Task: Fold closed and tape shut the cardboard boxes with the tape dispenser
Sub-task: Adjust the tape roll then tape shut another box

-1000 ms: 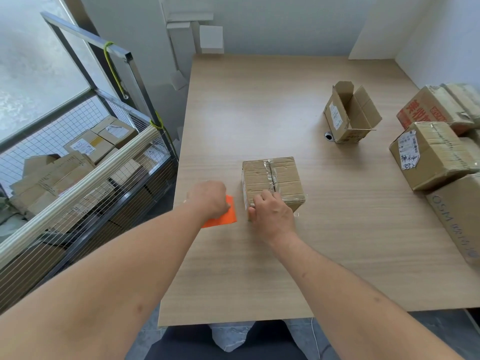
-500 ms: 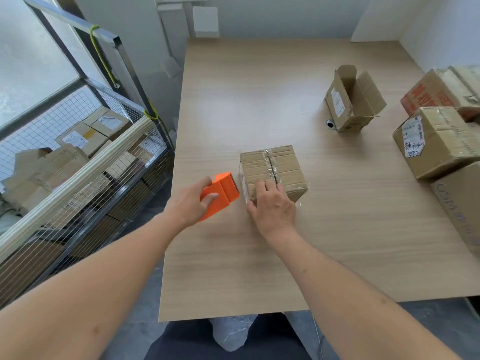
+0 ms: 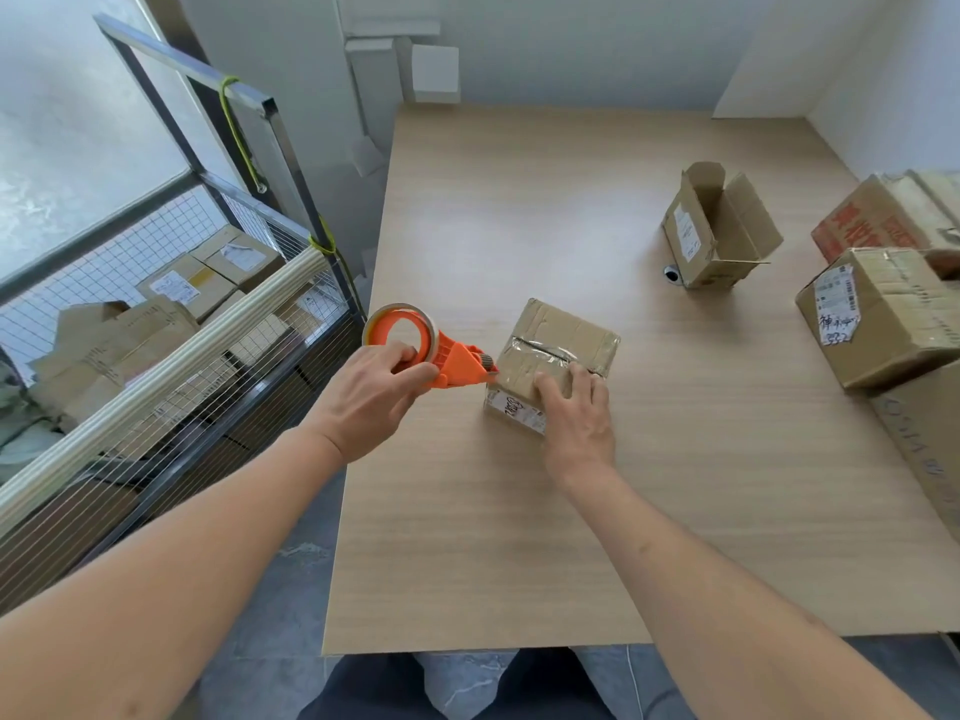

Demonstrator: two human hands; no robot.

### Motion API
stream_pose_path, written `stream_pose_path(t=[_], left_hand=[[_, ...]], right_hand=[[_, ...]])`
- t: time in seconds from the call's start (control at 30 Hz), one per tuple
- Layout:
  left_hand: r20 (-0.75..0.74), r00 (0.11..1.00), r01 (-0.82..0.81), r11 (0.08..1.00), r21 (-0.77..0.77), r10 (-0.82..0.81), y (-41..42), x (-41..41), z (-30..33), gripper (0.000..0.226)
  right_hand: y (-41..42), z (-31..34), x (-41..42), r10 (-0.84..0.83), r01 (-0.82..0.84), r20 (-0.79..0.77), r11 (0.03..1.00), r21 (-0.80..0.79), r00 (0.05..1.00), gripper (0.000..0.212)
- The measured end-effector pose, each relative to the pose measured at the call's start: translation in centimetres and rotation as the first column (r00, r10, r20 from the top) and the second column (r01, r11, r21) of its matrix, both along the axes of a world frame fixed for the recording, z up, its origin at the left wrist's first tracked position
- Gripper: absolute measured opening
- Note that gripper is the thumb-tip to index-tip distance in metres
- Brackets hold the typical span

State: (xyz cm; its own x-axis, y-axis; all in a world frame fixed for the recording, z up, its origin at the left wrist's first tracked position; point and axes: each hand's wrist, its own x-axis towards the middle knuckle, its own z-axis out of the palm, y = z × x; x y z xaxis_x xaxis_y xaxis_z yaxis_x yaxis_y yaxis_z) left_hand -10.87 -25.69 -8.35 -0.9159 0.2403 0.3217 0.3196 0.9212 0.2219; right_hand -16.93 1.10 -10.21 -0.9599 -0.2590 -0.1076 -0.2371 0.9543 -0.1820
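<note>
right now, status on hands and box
Left hand gripping tape dispenser, nose at small box. Right hand pressing box top. Nothing blocking.

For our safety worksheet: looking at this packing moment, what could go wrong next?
1. The tape dispenser has its toothed cutter close to the right hand on the small box; a slip could nick the fingers.
2. The box sits skewed, so the tape may run crooked.

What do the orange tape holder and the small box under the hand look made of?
The tape dispenser looks like moulded plastic: uniform bright orange, smooth and slightly glossy. The small box appears to be brown cardboard, matte and creased, with shiny clear tape along its top seam.
</note>
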Motion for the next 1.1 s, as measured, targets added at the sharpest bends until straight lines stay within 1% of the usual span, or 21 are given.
stream_pose_path(t=[0.1,0.17,0.23,0.27,0.3,0.33,0.4,0.43,0.47,0.5,0.57,0.6,0.73,0.8,0.87,0.9,0.93,0.97,1.03,1.1], left_hand=[[0.007,1.0,0.009,1.0,-0.022,-0.009,0.2,0.3,0.1,0.018],[0.017,1.0,0.008,1.0,-0.028,-0.008,0.5,0.5,0.2,0.022],[0.018,1.0,0.003,1.0,-0.028,-0.002,0.7,0.6,0.4,0.027],[0.019,1.0,0.002,0.999,-0.032,-0.002,0.8,0.6,0.4,0.028],[0.022,1.0,0.003,0.999,-0.04,-0.002,0.9,0.7,0.5,0.029],[0.025,1.0,0.003,0.999,-0.048,-0.002,1.0,0.7,0.5,0.027],[0.032,0.999,0.001,0.998,-0.057,0.001,1.1,0.8,0.7,0.021],[0.038,0.999,-0.002,0.998,-0.062,0.004,1.1,0.8,0.8,0.018],[0.043,0.999,-0.005,0.998,-0.067,0.008,1.1,0.8,0.9,0.016],[0.042,0.999,-0.007,0.998,-0.069,0.01,1.0,0.8,1.0,0.015],[0.029,1.0,0.0,0.998,-0.067,0.002,0.8,0.7,1.2,0.017],[0.024,1.0,0.007,0.998,-0.067,-0.005,0.8,0.7,1.3,0.018],[0.034,0.998,0.052,0.995,-0.087,-0.049,0.7,0.9,1.3,0.025],[0.05,0.996,0.081,0.993,-0.091,-0.077,0.7,1.0,1.3,0.024],[0.067,0.992,0.116,0.988,-0.098,-0.11,0.7,1.0,1.3,0.028],[0.073,0.989,0.135,0.985,-0.105,-0.128,0.8,1.1,1.3,0.029],[0.072,0.986,0.155,0.981,-0.113,-0.148,0.9,1.1,1.3,0.03],[0.069,0.983,0.175,0.977,-0.12,-0.168,1.0,1.1,1.3,0.031],[0.071,0.978,0.205,0.969,-0.134,-0.197,1.2,1.1,1.3,0.034],[0.077,0.972,0.233,0.96,-0.153,-0.223,1.4,1.1,1.3,0.035]], right_hand=[[1.3,-0.5,-0.1,0.126,-0.129,-0.068,0.991,-0.044,0.99,0.06],[2.3,-0.5,-0.5,0.167,-0.186,-0.146,0.975,-0.122,0.975,0.05],[2.4,-0.3,-0.9,0.11,-0.156,-0.2,0.961,-0.227,0.974,0.034],[2.1,-0.2,-1.1,0.068,-0.121,-0.197,0.955,-0.271,0.978,0.024],[1.6,-0.1,-1.2,0.042,-0.088,-0.166,0.957,-0.278,0.985,0.018],[1.1,0.0,-1.2,0.033,-0.058,-0.109,0.971,-0.234,0.994,0.028],[-0.1,0.0,-1.1,0.041,-0.038,0.044,0.998,-0.055,0.998,0.073],[-0.5,0.0,-1.0,0.051,-0.054,0.092,0.998,0.026,0.994,0.088],[-0.9,0.0,-0.9,0.071,-0.081,0.118,0.994,0.079,0.99,0.094],[-1.0,0.0,-0.9,0.095,-0.106,0.116,0.99,0.094,0.989,0.091],[-0.7,0.3,-1.6,0.142,-0.149,0.111,0.988,0.05,0.984,0.081],[-0.3,0.4,-2.0,0.18,-0.184,0.124,0.983,0.02,0.976,0.079],[0.7,0.9,-3.6,0.339,-0.328,0.209,0.941,-0.084,0.917,0.083],[0.4,1.4,-4.5,0.344,-0.321,0.223,0.937,-0.136,0.912,0.076],[-0.3,2.1,-5.2,0.273,-0.215,0.224,0.944,-0.252,0.936,0.059],[-0.7,2.5,-5.5,0.224,-0.15,0.204,0.934,-0.324,0.953,0.054],[-1.2,3.0,-5.7,0.196,-0.114,0.169,0.908,-0.403,0.966,0.053],[-1.7,3.6,-5.9,0.211,-0.132,0.116,0.87,-0.476,0.971,0.056],[-2.9,4.6,-6.1,0.338,-0.282,-0.001,0.782,-0.555,0.941,0.062],[-4.1,5.4,-5.9,0.48,-0.432,-0.067,0.71,-0.556,0.875,0.069]])
